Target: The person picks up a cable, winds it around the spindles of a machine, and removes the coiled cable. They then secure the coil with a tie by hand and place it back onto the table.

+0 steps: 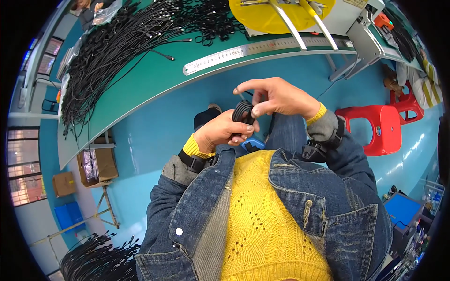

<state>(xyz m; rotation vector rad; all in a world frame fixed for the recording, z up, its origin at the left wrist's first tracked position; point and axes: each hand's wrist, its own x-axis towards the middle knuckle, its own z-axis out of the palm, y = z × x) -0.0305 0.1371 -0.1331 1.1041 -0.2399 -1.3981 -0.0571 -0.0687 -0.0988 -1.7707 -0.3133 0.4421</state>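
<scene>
A coiled black cable (242, 111) is gripped in my left hand (224, 128), held over my lap with the thumb across its lower end. My right hand (281, 96) is at the coil's upper right side. Its index finger arches over the top and its thumb is against the coil. A thin strand shows below that index fingertip; I cannot make out whether it is a tie or a cable end. My palms hide part of the coil.
Ahead is a green table (140, 84) with a heap of black cables (108, 51), a steel ruler (220, 62) along its edge, and a machine with a yellow disc (253, 18). Red stools (386, 129) stand at right. Cardboard boxes (108, 166) and more cables (96, 260) lie at left.
</scene>
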